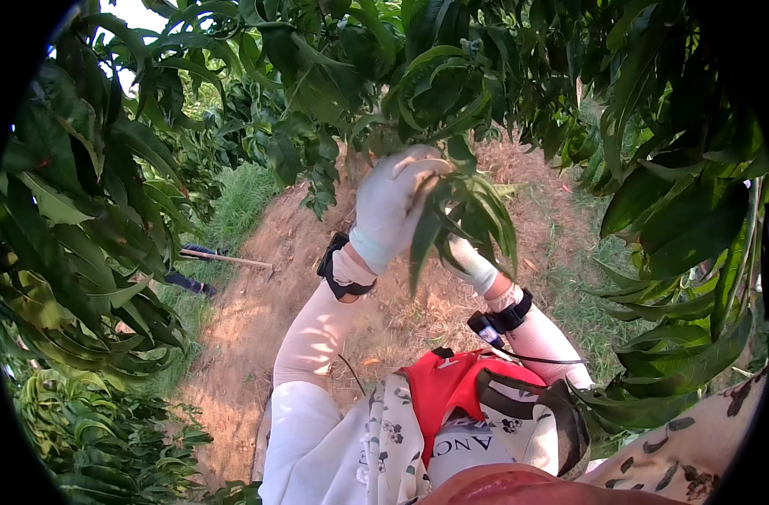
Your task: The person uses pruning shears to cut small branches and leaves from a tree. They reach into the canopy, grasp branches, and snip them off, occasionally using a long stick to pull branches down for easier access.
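My left hand [394, 199], in a white glove, is raised to the peach tree's hanging foliage. Its fingers curl against the top of a leafy shoot [479, 208]; whatever lies inside them is hidden. Long narrow green leaves droop from there over my right hand [469, 259]. That hand, also gloved, is just below and to the right, with its fingers mostly behind the leaves. A black band [343, 268] wraps my left wrist. Another black strap [514, 312] with a small device is on my right wrist.
Dense foliage [62, 208] hangs at the left, with more leafy branches [681, 221] close at the right. Below lies bare brown soil [264, 322], edged by grass [242, 196]. A long-handled tool [233, 257] lies beside dark blue items. A thin cable [542, 360] trails from my right wrist.
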The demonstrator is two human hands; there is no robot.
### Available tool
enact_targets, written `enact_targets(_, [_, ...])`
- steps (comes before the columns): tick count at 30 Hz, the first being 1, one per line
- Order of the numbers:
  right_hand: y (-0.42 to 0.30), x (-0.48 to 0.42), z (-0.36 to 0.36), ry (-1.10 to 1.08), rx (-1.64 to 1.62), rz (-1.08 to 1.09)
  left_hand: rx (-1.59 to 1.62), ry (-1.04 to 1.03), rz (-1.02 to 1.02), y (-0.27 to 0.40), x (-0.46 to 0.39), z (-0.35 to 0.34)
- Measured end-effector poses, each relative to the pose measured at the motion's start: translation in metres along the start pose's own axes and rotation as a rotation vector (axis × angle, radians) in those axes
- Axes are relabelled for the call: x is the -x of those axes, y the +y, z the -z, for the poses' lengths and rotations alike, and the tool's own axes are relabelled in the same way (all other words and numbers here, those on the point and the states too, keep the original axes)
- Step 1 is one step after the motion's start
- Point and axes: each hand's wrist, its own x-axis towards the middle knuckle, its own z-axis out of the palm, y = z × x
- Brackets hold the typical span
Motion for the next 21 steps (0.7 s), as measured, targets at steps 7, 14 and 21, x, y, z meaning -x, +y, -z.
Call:
enact_targets(7, [-0.025, -0.025, 0.009, 0.027, 0.236, -0.193, 0.857, 0.37, 0.549, 0.001, 0.045, 0.005])
enact_targets(14, [-0.023, -0.037, -0.006, 0.075, 0.107, -0.218, 0.344, 0.134, 0.24, -0.096, 0.094, -0.009])
enact_targets(21, [0.0, -0.051, -0.017, 0.108, 0.002, -0.131, 0.63, 0.061, 0.379, -0.058, 0.066, -0.013])
